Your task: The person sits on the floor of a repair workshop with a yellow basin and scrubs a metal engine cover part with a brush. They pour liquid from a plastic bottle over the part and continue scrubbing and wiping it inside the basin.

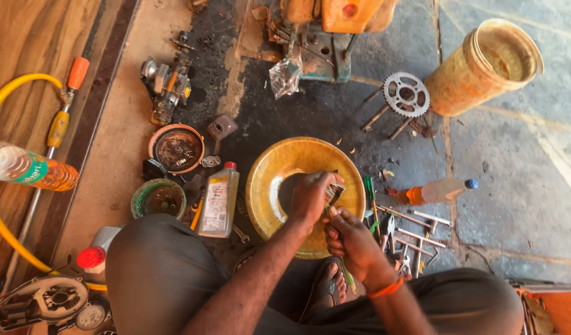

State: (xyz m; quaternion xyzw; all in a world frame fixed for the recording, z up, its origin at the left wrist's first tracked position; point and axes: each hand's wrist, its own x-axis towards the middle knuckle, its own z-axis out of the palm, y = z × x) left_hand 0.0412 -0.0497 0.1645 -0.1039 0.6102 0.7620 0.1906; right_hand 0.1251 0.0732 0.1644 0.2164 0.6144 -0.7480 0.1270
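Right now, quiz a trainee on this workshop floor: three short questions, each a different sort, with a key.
1. True or false: both hands work over the yellow metal basin.
2. What lies nearest the orange plastic bucket? A) chain sprocket B) oil bottle C) yellow hose
3. Fill in: the right hand wears an ____ wristband.

Key:
1. True; the left hand and right hand grip a small metal part above it.
2. A
3. orange
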